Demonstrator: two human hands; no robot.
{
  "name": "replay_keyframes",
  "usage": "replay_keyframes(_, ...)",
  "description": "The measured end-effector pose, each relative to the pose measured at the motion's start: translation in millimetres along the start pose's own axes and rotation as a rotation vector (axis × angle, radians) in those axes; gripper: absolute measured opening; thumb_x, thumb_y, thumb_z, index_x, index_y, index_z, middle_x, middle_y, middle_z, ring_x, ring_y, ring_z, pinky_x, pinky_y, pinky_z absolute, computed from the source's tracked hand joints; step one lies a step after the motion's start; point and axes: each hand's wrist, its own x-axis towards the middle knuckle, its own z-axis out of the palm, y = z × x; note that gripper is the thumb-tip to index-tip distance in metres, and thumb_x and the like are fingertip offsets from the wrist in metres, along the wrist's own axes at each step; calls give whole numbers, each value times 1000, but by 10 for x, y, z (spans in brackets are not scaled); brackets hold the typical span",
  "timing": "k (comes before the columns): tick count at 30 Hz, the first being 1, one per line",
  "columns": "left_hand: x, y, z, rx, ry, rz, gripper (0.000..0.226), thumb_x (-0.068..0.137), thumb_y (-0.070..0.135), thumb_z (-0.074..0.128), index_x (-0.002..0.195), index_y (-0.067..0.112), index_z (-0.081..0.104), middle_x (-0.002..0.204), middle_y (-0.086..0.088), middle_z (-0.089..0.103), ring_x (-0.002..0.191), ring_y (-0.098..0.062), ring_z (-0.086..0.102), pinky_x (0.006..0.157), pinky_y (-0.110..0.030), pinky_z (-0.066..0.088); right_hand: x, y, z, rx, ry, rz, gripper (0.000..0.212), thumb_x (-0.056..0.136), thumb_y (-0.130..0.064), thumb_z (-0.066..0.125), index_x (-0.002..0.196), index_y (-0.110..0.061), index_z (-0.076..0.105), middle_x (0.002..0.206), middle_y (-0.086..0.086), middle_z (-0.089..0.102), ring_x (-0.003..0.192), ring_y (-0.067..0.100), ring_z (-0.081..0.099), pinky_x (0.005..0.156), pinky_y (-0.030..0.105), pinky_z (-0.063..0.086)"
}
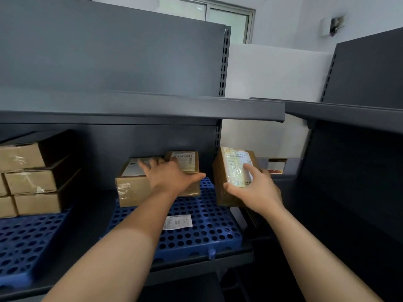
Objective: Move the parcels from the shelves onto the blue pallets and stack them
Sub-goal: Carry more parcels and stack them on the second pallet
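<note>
Brown taped white-labelled parcel [232, 171], tilted, right hand [257, 188] fingers curled round it, left hand [172, 177] fingers flat on second box [130, 190]

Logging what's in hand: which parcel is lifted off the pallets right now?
The parcel gripped by the right hand, held on edge at the middle pallet's right edge. Those on the pallets lie flat; the left hand only rests on one.

8 brown cardboard parcels [130, 188]: 5 stacked at left, 2 on the middle pallet, 1 apart at right. 2 blue perforated plastic pallets [207, 225]. 1 white paper slip [177, 222]. 2 dark grey metal shelving units [109, 62]. 2 hands: left hand [172, 177], right hand [259, 190].
</note>
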Motion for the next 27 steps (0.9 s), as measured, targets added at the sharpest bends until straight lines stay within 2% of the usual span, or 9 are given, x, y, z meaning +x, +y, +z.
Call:
replay_keyframes(3,33,-20,71,62,-20,-25,113,49,101,26,124,23,57,136,-12,52,133,-38,33,108,-65,2,72,3,78,10,-12,1,98,60,-77,63,143,-38,30,136,3,41,117,26,49,90,45,52)
replay_keyframes(6,39,-43,122,101,-18,-31,116,48,101,29,125,19,56,135,-16,50,126,-37,39,106,-56,25,134,5,123,5,-30,-2,100,58,-78,62,144,-38,30,137,3,41,117,26,50,89,45,52)
replay_keyframes(8,44,-52,141,143,-19,-22,117,48,101,27,126,18,55,135,-16,48,124,-36,39,102,-51,31,169,3,148,12,-36,-3,103,55,-81,60,144,-38,29,137,3,41,116,26,51,88,45,53)
replay_keyframes(12,73,-108,136,197,-25,10,117,49,100,28,128,19,54,142,-15,37,125,-35,39,98,-45,36,226,-21,200,11,-49,-21,103,55,-81,59,144,-37,29,137,3,40,114,25,51,86,45,54)
replay_keyframes(17,96,-192,131,226,-3,31,110,54,98,27,120,17,60,130,-13,51,118,-32,46,91,-41,40,286,-88,257,0,-77,-34,100,60,-77,62,145,-36,30,138,4,39,113,27,52,86,45,54)
replay_keyframes(22,104,-183,144,271,-2,36,109,56,98,26,120,17,59,129,-12,52,118,-32,46,91,-40,39,369,-171,284,-18,-101,-58,99,60,-78,64,144,-35,32,136,4,40,113,27,53,86,44,53)
replay_keyframes(27,122,-265,77,179,-6,75,98,57,93,44,125,23,55,134,-7,50,122,-30,44,95,-39,38,459,-215,288,-38,-124,-68,97,61,-78,64,142,-34,35,136,3,41,111,25,54,83,39,53)
